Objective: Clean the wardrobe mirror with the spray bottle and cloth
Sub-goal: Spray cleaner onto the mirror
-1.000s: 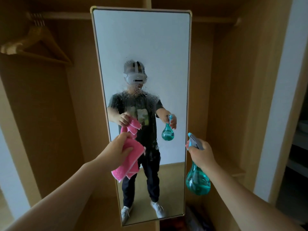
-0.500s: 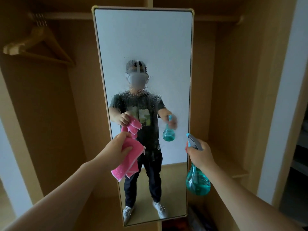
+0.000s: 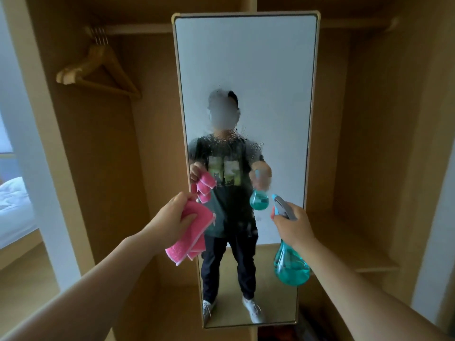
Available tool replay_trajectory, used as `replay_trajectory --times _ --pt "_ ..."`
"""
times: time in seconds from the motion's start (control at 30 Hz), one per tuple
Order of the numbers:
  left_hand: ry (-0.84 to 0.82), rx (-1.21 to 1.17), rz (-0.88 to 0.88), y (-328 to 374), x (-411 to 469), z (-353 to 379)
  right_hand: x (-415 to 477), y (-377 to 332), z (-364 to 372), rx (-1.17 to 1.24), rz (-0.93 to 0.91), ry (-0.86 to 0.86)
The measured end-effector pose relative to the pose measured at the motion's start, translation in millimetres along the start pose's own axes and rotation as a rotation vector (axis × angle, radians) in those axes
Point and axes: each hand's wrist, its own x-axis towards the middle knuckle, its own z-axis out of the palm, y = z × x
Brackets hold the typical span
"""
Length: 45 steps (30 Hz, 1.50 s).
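Observation:
A tall wardrobe mirror (image 3: 246,57) in a thin pale frame stands straight ahead, with spray droplets spread across its middle. My left hand (image 3: 172,217) grips a folded pink cloth (image 3: 190,235), held just in front of the mirror's left edge at waist height. My right hand (image 3: 294,226) is closed around the trigger head of a teal spray bottle (image 3: 290,265) that hangs below it, its nozzle pointing at the glass near the mirror's lower right. The mirror reflects a standing person holding the same cloth and bottle.
The mirror sits in an open wooden wardrobe. Wooden hangers (image 3: 98,70) hang on a rail at the upper left. A low shelf (image 3: 357,254) runs on the right. A bed with white bedding (image 3: 14,205) shows at the far left.
The view has shifted left, so the mirror now sits centred. Both hands keep their hold and stay at about the same height in front of the glass.

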Motion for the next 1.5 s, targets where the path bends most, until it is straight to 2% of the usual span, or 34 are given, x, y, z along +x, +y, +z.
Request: replay_trajectory --times 0.7,0.77,1.03,1.5 --pt "0.031 0.006 -0.044 -18 -21 -21 -9 -28 40 0.019 -0.052 -0.077" --pt "0.062 0.008 -0.084 -38 -40 -40 -15 -39 68 0.027 -0.065 -0.135" --pt "0.064 0.005 -0.099 -41 -42 -38 -15 -35 73 0.024 -0.084 -0.110" --pt "-0.002 -0.020 -0.129 -68 -70 0 -56 7 108 0.006 0.068 -0.220"
